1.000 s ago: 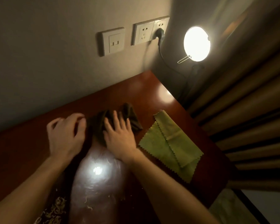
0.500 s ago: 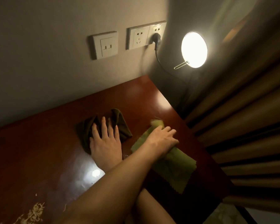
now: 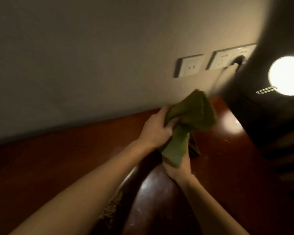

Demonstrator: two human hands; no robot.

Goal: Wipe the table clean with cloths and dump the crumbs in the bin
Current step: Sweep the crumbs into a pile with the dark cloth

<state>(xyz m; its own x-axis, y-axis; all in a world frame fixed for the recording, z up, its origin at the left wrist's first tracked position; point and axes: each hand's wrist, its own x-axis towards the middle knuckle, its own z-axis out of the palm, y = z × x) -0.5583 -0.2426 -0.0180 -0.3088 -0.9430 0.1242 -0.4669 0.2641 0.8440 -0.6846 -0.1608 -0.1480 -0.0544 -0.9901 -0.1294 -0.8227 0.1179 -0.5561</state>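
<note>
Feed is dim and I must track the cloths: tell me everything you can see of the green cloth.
The green cloth is olive, soft fabric with zigzag-cut edges. It is bunched and held up above the table, near the wall. The left hand grips its middle; the top fans out, the lower end drapes over the right hand, hiding its fingers.

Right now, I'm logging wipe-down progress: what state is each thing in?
green cloth: bunched, raised, gripped by the left hand
right hand: low at the table, fingers hidden under the green cloth's end
dark cloth: on the table, mostly hidden
crumbs: unswept, on the table
lamp: lit
plug: in the wall socket
</note>
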